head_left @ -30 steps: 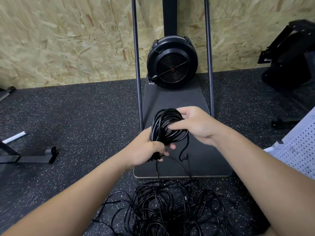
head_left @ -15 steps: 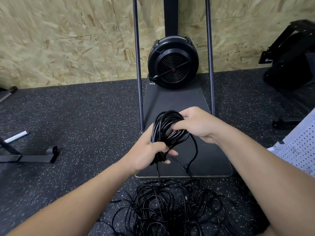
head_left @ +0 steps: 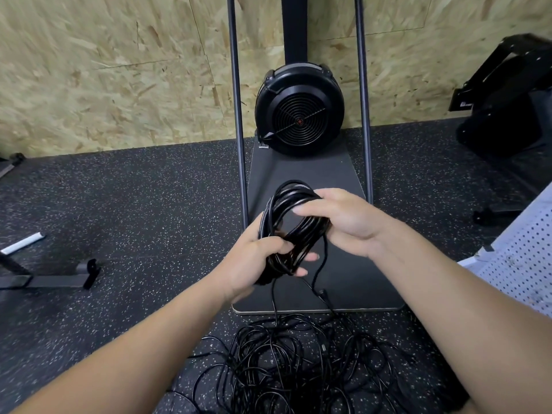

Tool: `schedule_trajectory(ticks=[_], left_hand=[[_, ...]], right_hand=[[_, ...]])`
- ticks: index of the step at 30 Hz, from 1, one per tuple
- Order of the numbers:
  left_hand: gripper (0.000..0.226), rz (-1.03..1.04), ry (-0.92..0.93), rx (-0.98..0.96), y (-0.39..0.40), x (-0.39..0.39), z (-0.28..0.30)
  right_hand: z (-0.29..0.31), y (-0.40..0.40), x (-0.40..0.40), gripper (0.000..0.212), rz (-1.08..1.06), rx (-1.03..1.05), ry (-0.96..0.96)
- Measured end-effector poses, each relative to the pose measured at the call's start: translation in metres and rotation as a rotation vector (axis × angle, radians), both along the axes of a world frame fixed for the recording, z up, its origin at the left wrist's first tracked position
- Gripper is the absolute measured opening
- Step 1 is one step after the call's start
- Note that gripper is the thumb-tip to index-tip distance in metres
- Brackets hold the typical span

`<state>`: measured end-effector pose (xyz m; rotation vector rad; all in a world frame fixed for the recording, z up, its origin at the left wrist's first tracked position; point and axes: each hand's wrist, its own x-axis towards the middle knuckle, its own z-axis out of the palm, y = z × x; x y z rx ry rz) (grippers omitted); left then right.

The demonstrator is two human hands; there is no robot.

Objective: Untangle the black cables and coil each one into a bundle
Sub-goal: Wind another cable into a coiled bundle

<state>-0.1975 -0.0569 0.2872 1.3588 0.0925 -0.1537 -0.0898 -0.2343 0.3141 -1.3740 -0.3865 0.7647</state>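
Left hand clenched round the bottom of the coiled cable bundle, held mid-air above the grey base plate. Right hand grips the bundle's upper right side, fingers wrapped over the loops. 1 loose end hangs down, plug apparently near the plate. Remaining tangled cables lie on the floor below.

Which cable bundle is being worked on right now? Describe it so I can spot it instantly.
Find the round black fan against the wooden wall; a dark mat runs from it toward the camera. Above the mat, the left hand and right hand hold a cable coil. Unlike the loose tangle on the floor, its loops are tight and lifted.
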Motion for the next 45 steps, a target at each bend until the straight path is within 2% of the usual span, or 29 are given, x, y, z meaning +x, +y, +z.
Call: schedule_trajectory(ticks=[2,3,5,6,10,13,15,18,22,24,27,31,35,38,41,44,45], left_hand=[[0.045,-0.057,0.030,-0.052,-0.002,-0.001,0.003],[0.044,-0.098,0.051,-0.061,-0.002,-0.002,0.004],[0.041,-0.185,0.092,-0.040,-0.001,-0.004,0.006],[0.038,-0.229,0.108,-0.023,0.000,-0.005,0.007],[0.039,-0.402,0.189,0.056,0.002,-0.010,0.012],[0.039,-0.458,0.212,0.086,0.003,-0.014,0.010],[0.036,-0.418,0.161,0.028,-0.001,-0.018,0.008],[0.025,-0.243,0.047,0.035,-0.009,-0.023,0.006],[0.025,-0.183,0.043,-0.051,-0.013,-0.021,0.009],[0.020,-0.173,0.044,0.054,-0.012,-0.020,0.012],[0.021,-0.102,-0.001,0.325,-0.012,-0.016,0.014],[0.022,-0.069,-0.112,0.720,-0.008,-0.011,0.013],[0.021,-0.048,-0.135,0.750,-0.001,-0.008,0.006],[0.020,-0.056,-0.145,0.730,0.007,-0.005,0.003],[0.011,-0.057,-0.140,0.769,0.019,-0.004,0.004],[0.023,-0.080,-0.081,0.790,0.032,-0.003,0.001],[0.027,-0.091,-0.062,0.784,0.035,-0.002,-0.001]], right_hand=[[0.004,0.008,-0.010,0.012,0.009,0.133,0.054],[0.005,0.013,-0.013,0.017,0.000,0.188,0.066],[0.008,0.019,-0.018,0.043,0.015,0.297,0.079],[0.010,0.021,-0.021,0.045,0.022,0.329,0.087],[0.013,0.028,-0.039,0.022,-0.023,0.381,0.180],[0.008,0.038,-0.044,0.027,-0.169,0.353,0.251],[0.010,0.043,-0.044,0.027,-0.259,0.323,0.259],[0.014,0.045,-0.035,0.023,-0.368,0.330,0.267],[0.016,0.046,-0.029,0.025,-0.434,0.287,0.250],[0.016,0.048,-0.028,0.022,-0.431,0.285,0.227],[0.015,0.051,-0.027,0.018,-0.448,0.269,0.189],[0.014,0.052,-0.028,0.016,-0.462,0.249,0.091],[0.015,0.047,-0.030,0.016,-0.406,0.234,0.018],[0.013,0.037,-0.026,0.036,-0.316,0.174,-0.089],[0.016,0.021,-0.016,0.056,-0.255,-0.104,-0.392],[0.021,0.004,-0.007,0.069,-0.211,-0.378,-0.570],[0.023,-0.003,-0.004,0.064,-0.211,-0.430,-0.631]])
